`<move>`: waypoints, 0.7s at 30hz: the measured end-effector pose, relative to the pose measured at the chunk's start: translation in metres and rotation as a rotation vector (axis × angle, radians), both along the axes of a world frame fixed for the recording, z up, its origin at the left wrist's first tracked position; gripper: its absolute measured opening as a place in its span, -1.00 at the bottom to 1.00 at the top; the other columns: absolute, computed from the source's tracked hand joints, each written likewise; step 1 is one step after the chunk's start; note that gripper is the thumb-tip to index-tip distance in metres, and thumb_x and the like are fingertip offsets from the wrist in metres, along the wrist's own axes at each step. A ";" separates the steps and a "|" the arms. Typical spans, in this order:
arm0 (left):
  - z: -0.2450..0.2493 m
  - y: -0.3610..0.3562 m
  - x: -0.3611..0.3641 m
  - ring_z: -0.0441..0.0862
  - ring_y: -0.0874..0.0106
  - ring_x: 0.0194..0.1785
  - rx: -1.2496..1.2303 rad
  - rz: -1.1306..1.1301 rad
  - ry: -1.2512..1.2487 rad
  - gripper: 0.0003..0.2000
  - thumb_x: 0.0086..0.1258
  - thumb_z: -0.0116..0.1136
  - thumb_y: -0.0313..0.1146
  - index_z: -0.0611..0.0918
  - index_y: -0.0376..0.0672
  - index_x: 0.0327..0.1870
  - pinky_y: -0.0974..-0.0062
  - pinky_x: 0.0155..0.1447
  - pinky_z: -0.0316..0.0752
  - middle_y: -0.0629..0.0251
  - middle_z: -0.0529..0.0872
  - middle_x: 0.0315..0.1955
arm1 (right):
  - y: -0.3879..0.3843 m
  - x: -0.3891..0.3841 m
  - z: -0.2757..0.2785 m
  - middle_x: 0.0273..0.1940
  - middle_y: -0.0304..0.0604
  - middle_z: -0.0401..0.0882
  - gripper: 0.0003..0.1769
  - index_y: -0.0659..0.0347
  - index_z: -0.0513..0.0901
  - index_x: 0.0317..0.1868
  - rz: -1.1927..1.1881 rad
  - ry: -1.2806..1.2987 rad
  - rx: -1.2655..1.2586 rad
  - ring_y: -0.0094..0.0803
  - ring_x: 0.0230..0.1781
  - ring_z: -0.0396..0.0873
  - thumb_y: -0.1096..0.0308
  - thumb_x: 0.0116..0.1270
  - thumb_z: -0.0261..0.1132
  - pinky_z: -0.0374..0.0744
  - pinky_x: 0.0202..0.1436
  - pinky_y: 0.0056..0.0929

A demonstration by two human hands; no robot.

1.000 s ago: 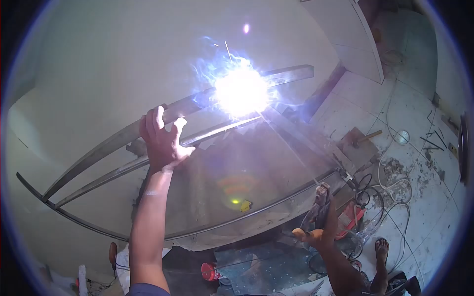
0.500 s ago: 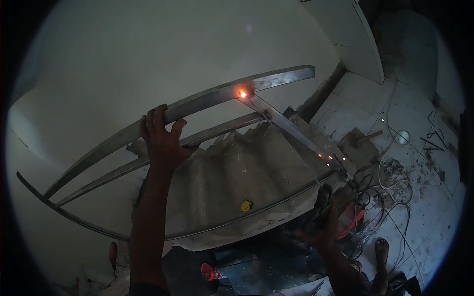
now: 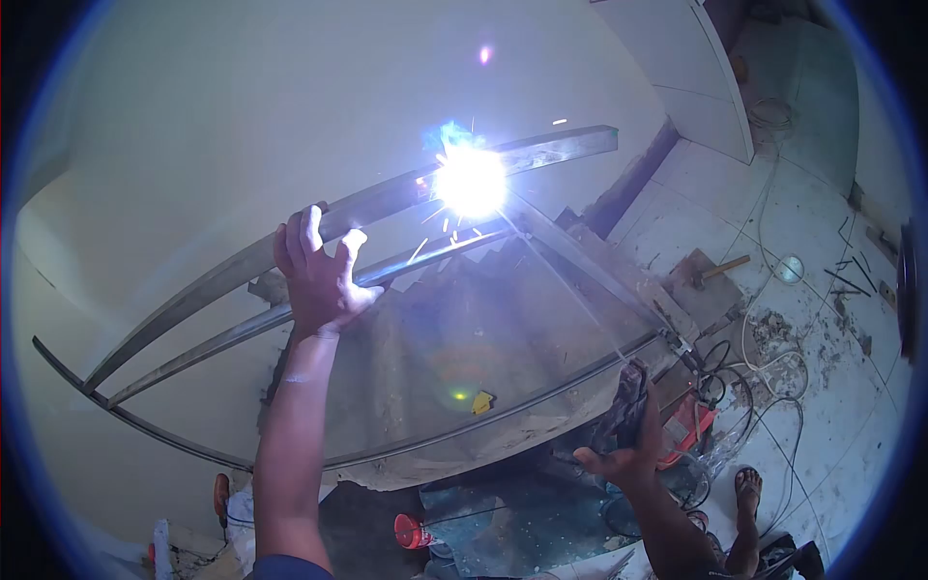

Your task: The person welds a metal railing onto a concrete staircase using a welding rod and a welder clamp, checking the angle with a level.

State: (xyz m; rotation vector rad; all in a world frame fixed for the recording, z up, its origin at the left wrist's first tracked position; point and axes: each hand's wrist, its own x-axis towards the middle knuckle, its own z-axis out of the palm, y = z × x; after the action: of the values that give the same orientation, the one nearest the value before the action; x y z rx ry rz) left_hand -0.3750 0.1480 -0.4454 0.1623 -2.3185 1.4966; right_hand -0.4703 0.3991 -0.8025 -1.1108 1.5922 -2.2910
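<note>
My left hand (image 3: 317,266) grips the curved upper metal rail (image 3: 217,275), with fingers over it and the thumb sticking out. In my right hand (image 3: 623,462) is a dark welding electrode holder (image 3: 622,401). From it a thin welding rod (image 3: 568,282) runs up to a bright white arc (image 3: 471,184) where the upper rail meets a slanted metal post (image 3: 599,266). The glare hides that joint, and sparks fly around it. A second curved rail (image 3: 208,346) runs below the upper one. Nearer me lies a long bottom rail (image 3: 464,432).
Concrete stairs (image 3: 406,358) lie beneath the rails, with a yellow angle piece (image 3: 482,402) on them. Cables (image 3: 773,367) and debris cover the tiled floor at right. A red-topped container (image 3: 411,532) stands near the front. A sandalled foot (image 3: 747,488) is at lower right.
The small orange glow at the joint has become a blinding arc with sparks and smoke, lighting the scene. Both hands stay in nearly the same places.
</note>
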 end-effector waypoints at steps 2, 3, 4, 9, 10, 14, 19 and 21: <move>-0.001 -0.002 0.001 0.42 -0.03 0.28 -0.007 0.009 -0.004 -0.30 -0.19 0.63 0.11 0.56 0.08 0.01 -0.20 0.36 0.23 0.02 0.39 0.24 | -0.005 0.003 -0.009 -0.04 0.05 0.63 0.44 0.53 0.11 0.47 -0.005 0.020 -0.086 -0.29 -0.22 0.68 -0.23 -0.18 0.70 0.64 -0.04 -0.33; -0.002 -0.002 0.002 0.41 -0.04 0.29 -0.015 0.018 -0.008 -0.31 -0.17 0.61 0.14 0.56 0.08 0.00 -0.22 0.35 0.24 0.02 0.40 0.25 | -0.006 0.004 -0.012 0.03 0.10 0.61 0.45 0.53 0.11 0.47 -0.010 0.041 -0.173 -0.21 -0.15 0.69 -0.24 -0.18 0.70 0.63 0.07 -0.28; -0.002 -0.002 0.003 0.41 -0.06 0.30 -0.024 0.027 -0.010 -0.32 -0.14 0.60 0.17 0.56 0.07 -0.01 -0.25 0.34 0.26 0.01 0.41 0.25 | 0.001 0.003 -0.004 0.12 0.13 0.56 0.44 0.52 0.11 0.47 -0.018 -0.025 -0.069 -0.09 0.03 0.66 -0.21 -0.20 0.71 0.56 0.22 -0.19; -0.002 0.004 0.001 0.40 -0.09 0.31 -0.001 0.084 0.007 -0.40 -0.06 0.54 0.18 0.62 0.02 -0.08 -0.27 0.36 0.21 -0.06 0.46 0.22 | 0.008 0.005 -0.004 0.14 0.14 0.55 0.46 0.50 0.12 0.47 0.027 -0.087 0.035 -0.04 0.11 0.63 -0.18 -0.27 0.74 0.58 0.20 -0.16; -0.002 0.006 -0.001 0.40 -0.09 0.31 -0.003 0.083 0.006 -0.40 -0.06 0.54 0.18 0.62 0.02 -0.08 -0.27 0.36 0.21 -0.06 0.46 0.22 | 0.008 0.005 -0.005 0.11 0.13 0.57 0.47 0.50 0.13 0.47 0.018 -0.088 0.064 -0.07 0.07 0.65 -0.18 -0.29 0.75 0.60 0.17 -0.18; -0.002 0.011 -0.002 0.39 -0.09 0.31 0.002 0.097 0.016 -0.45 -0.08 0.56 0.15 0.67 -0.01 -0.16 -0.26 0.38 0.19 -0.07 0.46 0.22 | 0.004 0.006 -0.006 0.03 0.11 0.62 0.48 0.51 0.13 0.47 0.049 -0.129 0.021 -0.10 -0.01 0.69 -0.16 -0.32 0.76 0.64 0.10 -0.21; -0.002 0.010 0.000 0.35 -0.11 0.34 0.014 0.112 0.011 -0.37 -0.21 0.62 0.10 0.63 0.00 -0.10 -0.21 0.42 0.16 -0.06 0.44 0.26 | 0.009 0.006 -0.002 0.32 0.21 0.41 0.46 0.59 0.02 0.51 0.167 -0.206 0.033 -0.10 0.31 0.48 -0.24 -0.08 0.67 0.45 0.37 -0.21; -0.002 0.009 0.000 0.35 -0.11 0.34 0.007 0.121 0.008 -0.34 -0.23 0.63 0.08 0.61 0.01 -0.08 -0.21 0.42 0.16 -0.06 0.43 0.26 | 0.008 0.009 -0.005 0.33 0.21 0.41 0.46 0.59 0.02 0.51 0.166 -0.206 0.017 -0.10 0.31 0.48 -0.23 -0.08 0.68 0.45 0.37 -0.21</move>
State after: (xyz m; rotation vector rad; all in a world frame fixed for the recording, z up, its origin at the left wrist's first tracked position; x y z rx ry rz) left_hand -0.3748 0.1575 -0.4475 0.3148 -2.3448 1.5411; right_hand -0.4618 0.4073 -0.8072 -0.9302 1.3867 -2.1997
